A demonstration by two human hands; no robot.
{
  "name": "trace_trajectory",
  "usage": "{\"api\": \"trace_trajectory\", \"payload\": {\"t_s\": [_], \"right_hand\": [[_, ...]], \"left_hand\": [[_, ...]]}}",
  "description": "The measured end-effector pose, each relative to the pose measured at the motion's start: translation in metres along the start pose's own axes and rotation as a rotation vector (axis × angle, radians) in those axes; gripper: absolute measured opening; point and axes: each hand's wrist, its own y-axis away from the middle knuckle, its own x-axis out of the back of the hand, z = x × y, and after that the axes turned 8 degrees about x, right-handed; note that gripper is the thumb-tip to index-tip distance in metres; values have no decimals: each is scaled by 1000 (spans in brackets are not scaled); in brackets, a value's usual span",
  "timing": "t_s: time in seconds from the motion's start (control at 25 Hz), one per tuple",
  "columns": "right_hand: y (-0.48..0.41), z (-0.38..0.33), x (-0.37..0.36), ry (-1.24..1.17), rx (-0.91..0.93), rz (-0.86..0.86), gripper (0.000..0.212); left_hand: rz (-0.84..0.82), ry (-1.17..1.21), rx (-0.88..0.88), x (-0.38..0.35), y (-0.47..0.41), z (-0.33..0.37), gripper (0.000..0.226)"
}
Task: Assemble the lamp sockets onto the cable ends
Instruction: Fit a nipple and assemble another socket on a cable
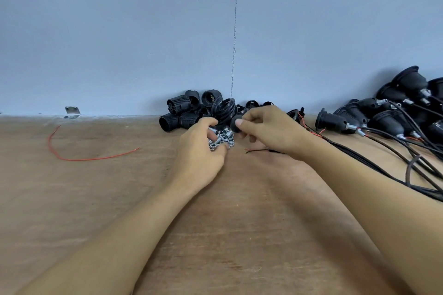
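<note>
Place: a small assembly workshop or hand-work station, not a home room.
Bench [96, 199]: bare plywood, unfinished grain, pushed against the wall.
Wall [119, 31]: plain pale blue, a rough filled seam [234, 43] running up at 12 o'clock.
Fixing: a metal bracket [72, 110] at 10 o'clock joins bench to wall.
Stock: loose black socket shells [182, 110] heaped at 12 o'clock; a pile of small metal nuts and tubes [224, 139] just before them.
Finished batch: sockets already on black cables [374, 115] stacked at 2 o'clock.
Offcut: a red wire scrap [79, 159] at 10 o'clock.
</note>
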Motion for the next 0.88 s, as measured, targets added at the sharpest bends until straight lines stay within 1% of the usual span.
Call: {"api": "trace_trajectory", "payload": {"t_s": [0.08, 0.16, 0.32, 0.4, 0.44, 0.52, 0.6, 0.64, 0.68, 0.76, 0.84, 0.88], "right_hand": [[6, -4, -2, -88, 24, -121, 23], [8, -4, -3, -153, 39, -165, 24], [13, 5, 2, -232, 2, -254, 24], [17, 9, 6, -326, -19, -311, 24], [18, 11, 6, -350, -28, -311, 26], [17, 13, 4, -300, -54, -217, 29], [14, 20, 0, -83, -58, -37, 25], [12, 24, -2, 38, -47, 47, 21], [10, 28, -3, 124, -36, 108, 18], [10, 32, -3, 204, -24, 153, 13], [11, 33, -6, 230, 15, 139, 9], [11, 32, -9, 240, 47, 126, 8]], "left_hand": [[-34, -30, -48, 0, 3, 1, 56], [-60, -12, -95, 2, 6, 4, 55], [-93, 82, -108, 6, 9, 8, 33], [-99, 135, -74, 8, 10, 9, 27], [-91, 152, -66, 8, 11, 9, 25], [-50, 144, -82, 10, 12, 9, 24], [-46, 82, -105, 11, 12, 8, 13], [-78, 21, -114, 11, 12, 7, 8], [-118, -53, -124, 12, 12, 6, 11], [-182, -143, -149, 13, 12, 2, 22], [-192, -125, -164, 14, 12, 1, 37], [-158, -86, -157, 14, 11, 1, 41]]}}
